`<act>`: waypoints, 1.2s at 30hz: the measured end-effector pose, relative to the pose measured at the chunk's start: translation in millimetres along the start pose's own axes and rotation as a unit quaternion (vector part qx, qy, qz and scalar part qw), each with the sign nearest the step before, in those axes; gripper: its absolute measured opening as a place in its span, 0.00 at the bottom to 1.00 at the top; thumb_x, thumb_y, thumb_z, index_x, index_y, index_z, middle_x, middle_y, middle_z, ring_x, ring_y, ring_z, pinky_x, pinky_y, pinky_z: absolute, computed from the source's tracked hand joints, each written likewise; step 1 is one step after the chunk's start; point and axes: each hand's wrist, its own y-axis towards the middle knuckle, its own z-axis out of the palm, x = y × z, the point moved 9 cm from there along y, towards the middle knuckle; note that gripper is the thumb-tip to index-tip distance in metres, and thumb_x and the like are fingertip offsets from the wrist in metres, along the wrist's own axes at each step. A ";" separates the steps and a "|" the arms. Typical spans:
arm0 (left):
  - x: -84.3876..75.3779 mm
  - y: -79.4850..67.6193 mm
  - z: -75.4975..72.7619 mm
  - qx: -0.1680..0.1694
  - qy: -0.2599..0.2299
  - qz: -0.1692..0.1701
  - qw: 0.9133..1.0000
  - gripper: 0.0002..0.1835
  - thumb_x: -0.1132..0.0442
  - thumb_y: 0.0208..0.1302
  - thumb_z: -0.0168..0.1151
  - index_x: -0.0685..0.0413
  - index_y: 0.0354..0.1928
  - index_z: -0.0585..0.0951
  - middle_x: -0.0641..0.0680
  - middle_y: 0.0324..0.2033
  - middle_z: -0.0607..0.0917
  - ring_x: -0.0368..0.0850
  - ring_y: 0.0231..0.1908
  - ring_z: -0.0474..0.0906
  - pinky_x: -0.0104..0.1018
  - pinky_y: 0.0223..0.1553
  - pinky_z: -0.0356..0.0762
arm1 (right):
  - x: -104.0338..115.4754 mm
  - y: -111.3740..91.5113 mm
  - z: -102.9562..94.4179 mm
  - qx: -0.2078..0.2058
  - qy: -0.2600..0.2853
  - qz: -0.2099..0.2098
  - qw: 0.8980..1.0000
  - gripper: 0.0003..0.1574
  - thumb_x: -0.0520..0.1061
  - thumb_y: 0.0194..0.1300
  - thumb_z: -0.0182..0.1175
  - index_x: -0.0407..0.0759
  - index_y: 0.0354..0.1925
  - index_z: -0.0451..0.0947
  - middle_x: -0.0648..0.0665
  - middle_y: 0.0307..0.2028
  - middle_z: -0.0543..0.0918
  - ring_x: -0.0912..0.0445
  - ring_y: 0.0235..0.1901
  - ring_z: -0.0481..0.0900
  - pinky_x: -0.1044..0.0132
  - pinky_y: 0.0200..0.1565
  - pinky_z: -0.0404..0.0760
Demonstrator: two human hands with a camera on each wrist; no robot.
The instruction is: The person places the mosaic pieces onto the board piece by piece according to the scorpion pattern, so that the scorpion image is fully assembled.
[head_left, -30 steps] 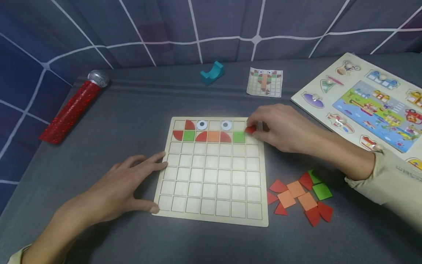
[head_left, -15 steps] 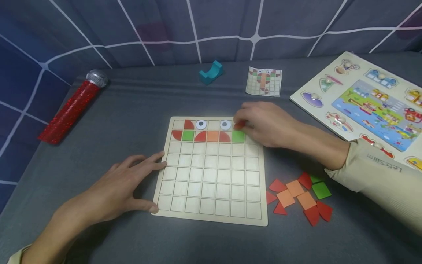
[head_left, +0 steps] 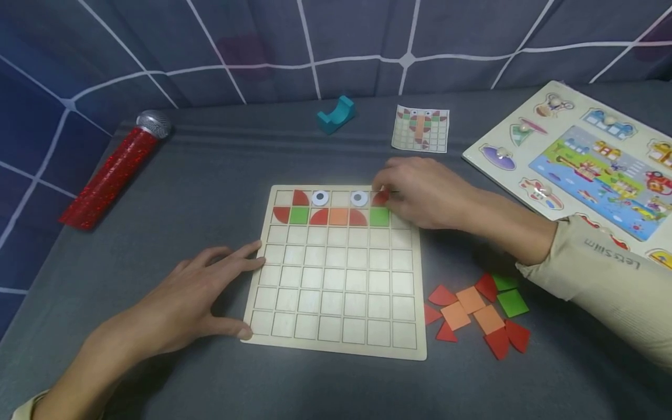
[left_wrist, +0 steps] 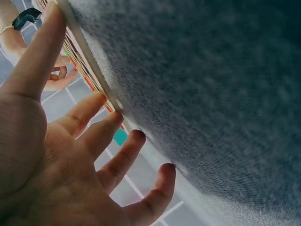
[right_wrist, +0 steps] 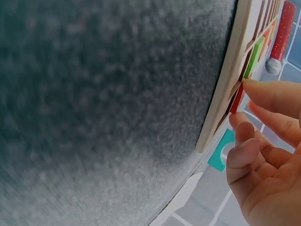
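Observation:
A wooden grid board (head_left: 336,280) lies in the middle of the table, its top two rows holding red quarter-round tiles, green squares (head_left: 380,217), an orange square (head_left: 338,217) and two eye discs (head_left: 320,198). My right hand (head_left: 420,192) pinches a red quarter-round tile (head_left: 379,199) at the top-row cell just above the right green square. In the right wrist view, thumb and fingertips meet this red tile (right_wrist: 238,99) close over the board. With fingers spread, my left hand (head_left: 194,297) touches the board's left edge; the left wrist view shows fingertips along that edge (left_wrist: 89,56).
Loose red, orange and green tiles (head_left: 457,316) lie right of the board. Behind stand a printed pattern card (head_left: 420,129) and a teal arch block (head_left: 336,115). A knob puzzle (head_left: 593,169) is at right, a red microphone (head_left: 115,169) at left.
My right hand has moved left from the last column to the sixth cell of the top row, carrying the red tile. The left hand has stayed at the board's edge.

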 end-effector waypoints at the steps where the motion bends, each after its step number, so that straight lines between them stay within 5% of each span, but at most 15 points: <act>1: 0.1 -0.4 0.0 0.001 0.000 -0.002 1.000 0.53 0.30 0.39 0.73 0.37 0.71 0.68 0.46 0.75 0.58 0.61 0.68 0.57 0.72 0.56 0.57 | 0.0 -0.4 0.5 0.002 0.003 0.002 1.000 0.14 0.32 0.59 0.66 0.40 0.44 0.85 0.45 0.37 0.82 0.51 0.36 0.76 0.54 0.42 0.77; 17: -1.3 -1.2 -0.9 -0.002 -0.002 0.005 1.000 0.53 0.30 0.40 0.72 0.38 0.71 0.68 0.46 0.75 0.57 0.61 0.67 0.57 0.73 0.56 0.57 | 1.7 -4.1 2.2 0.004 -0.001 0.006 1.000 0.12 0.32 0.60 0.65 0.41 0.42 0.86 0.45 0.36 0.81 0.51 0.34 0.76 0.55 0.40 0.76; 29: -0.6 -2.0 -1.4 -0.001 -0.002 0.004 1.000 0.53 0.30 0.40 0.73 0.38 0.71 0.68 0.46 0.75 0.57 0.60 0.67 0.57 0.72 0.56 0.58 | 5.5 -11.6 -1.8 0.012 -0.001 0.006 1.000 0.20 0.30 0.62 0.54 0.41 0.47 0.86 0.45 0.43 0.83 0.51 0.41 0.79 0.51 0.47 0.77; 36: -2.1 -1.6 -1.0 -0.005 -0.002 0.009 1.000 0.53 0.30 0.41 0.72 0.38 0.71 0.67 0.45 0.75 0.57 0.60 0.67 0.58 0.72 0.55 0.58 | 4.8 -31.3 -7.0 0.015 0.000 -0.001 1.000 0.18 0.34 0.63 0.60 0.44 0.50 0.84 0.47 0.43 0.82 0.54 0.36 0.77 0.55 0.41 0.75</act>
